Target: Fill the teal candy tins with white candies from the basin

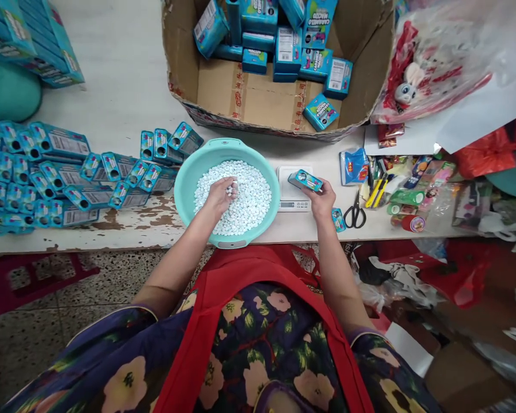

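Observation:
My left hand is over the turquoise basin, its fingers curled around a few small white candies. Beneath it, many more loose white candies fill the middle of the basin. To the right, my right hand grips a small blue candy box by its near end. The box is tilted above a white digital scale; whether it touches the scale I cannot tell.
A large cardboard box with several blue boxes stands behind the basin. Rows of blue boxes with round holes lie at left. Black scissors, yellow cutters and a blue packet lie right of the scale.

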Demonstrator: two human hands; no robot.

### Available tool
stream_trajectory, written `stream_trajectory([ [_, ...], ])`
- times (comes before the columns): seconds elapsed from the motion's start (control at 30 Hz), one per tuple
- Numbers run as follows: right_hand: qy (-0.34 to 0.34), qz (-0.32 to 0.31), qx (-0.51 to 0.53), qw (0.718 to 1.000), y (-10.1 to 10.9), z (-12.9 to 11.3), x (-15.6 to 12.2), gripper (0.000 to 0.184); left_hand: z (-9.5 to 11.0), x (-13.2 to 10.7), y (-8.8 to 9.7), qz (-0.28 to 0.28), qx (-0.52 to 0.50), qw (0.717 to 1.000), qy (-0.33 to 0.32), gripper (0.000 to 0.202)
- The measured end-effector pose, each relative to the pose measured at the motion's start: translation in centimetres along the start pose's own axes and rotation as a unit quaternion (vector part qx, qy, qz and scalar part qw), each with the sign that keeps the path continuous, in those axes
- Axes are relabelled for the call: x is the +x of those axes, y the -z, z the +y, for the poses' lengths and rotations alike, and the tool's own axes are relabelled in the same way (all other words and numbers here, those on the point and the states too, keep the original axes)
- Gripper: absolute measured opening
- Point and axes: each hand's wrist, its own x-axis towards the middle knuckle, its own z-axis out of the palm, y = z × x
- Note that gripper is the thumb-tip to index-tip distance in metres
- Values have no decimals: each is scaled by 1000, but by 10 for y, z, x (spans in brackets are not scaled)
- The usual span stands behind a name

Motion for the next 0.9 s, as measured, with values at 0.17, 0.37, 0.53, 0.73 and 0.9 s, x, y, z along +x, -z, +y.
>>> stream_trajectory([
  [0.17, 22, 0, -35, 999, 14, -7, -17, 72, 6, -2, 2, -5, 8, 1000, -1, 6],
  [0.37, 28, 43, -56, 997, 52, -21, -76, 61, 9, -3, -6, 3, 30, 999, 33, 34],
  [0.53, 24, 142, -55, 988, 85, -14, -101, 50, 5, -4, -14, -24, 75, 997, -1, 15],
  [0.73, 14, 249, -117, 961, 111, 11, -103, 48, 0, -6, -21, -28, 161, 985, -55, 4],
  [0.9, -3, 233, -152, 960, 112, 30, -104, 61, -2, -7, -16, -54, 429, 875, -219, 4],
])
